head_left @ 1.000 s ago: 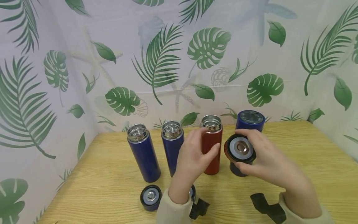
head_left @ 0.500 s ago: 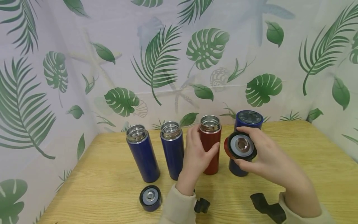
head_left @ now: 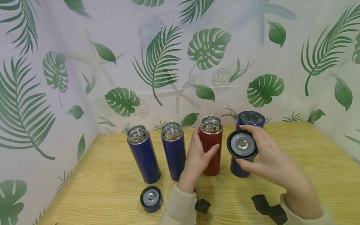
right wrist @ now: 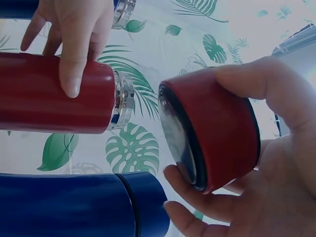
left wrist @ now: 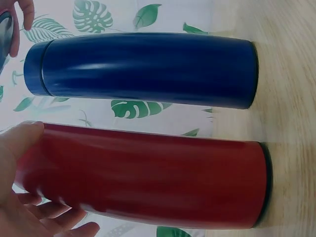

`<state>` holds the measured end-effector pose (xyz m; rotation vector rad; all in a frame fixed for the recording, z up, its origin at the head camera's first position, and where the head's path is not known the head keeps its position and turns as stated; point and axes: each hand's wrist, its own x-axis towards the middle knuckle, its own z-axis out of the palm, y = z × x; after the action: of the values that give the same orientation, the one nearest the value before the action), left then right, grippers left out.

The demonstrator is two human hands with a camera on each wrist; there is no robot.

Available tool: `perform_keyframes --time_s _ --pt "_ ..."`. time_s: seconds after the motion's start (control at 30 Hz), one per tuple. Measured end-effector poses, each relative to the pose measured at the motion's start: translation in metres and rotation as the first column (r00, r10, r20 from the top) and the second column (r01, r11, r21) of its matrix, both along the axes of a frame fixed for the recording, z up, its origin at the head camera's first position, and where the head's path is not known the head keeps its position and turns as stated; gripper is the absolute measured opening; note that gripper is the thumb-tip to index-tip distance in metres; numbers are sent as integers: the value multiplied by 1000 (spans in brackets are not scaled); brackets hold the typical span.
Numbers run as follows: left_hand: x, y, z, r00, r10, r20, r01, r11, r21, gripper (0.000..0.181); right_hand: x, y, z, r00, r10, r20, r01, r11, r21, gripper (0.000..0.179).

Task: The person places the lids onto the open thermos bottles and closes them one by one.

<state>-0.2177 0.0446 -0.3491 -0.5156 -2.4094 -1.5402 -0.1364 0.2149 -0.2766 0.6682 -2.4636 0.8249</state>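
An uncapped red thermos bottle (head_left: 213, 150) stands upright on the table, its steel threaded neck showing. My left hand (head_left: 197, 157) grips its upper body, thumb in front and fingers round the far side. In the right wrist view that thumb lies along the red wall just below the neck. Off to the right, my right hand (head_left: 265, 153) holds a red lid (right wrist: 217, 131) by its rim between thumb and fingers. The lid is tipped so its grey underside with a metal disc faces the head camera. It is apart from the bottle and overlaps a capped blue thermos (head_left: 239, 167) behind it.
Two uncapped blue thermos bottles (head_left: 143, 159) (head_left: 172, 153) stand left of the red one. A blue lid (head_left: 151, 199) lies underside up on the wooden table (head_left: 98, 187) in front of them. A leaf-print cloth (head_left: 168, 62) hangs behind the table.
My left hand has moved in from in front of the red thermos to round its side. The red lid has turned slightly in my right hand, its underside now facing me more squarely.
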Motion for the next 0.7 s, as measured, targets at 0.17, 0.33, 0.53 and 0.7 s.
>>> perform_keyframes --time_s 0.17,0.33,0.53,0.7 --pt "-2 -1 -1 1000 -1 12 1 1000 2 69 0 -1 0 1000 -16 4 17 999 -36 78" --pt "-3 -1 -2 1000 11 4 -11 999 -30 66 -2 -1 -2 999 -35 -7 34 994 -102 82" --pt "0 -6 4 999 17 34 -14 997 -77 67 -2 0 -2 997 -68 -32 63 989 -136 82" --pt "5 -13 13 997 -29 68 37 992 -123 70 -1 2 -1 992 -102 -81 91 987 -131 80"
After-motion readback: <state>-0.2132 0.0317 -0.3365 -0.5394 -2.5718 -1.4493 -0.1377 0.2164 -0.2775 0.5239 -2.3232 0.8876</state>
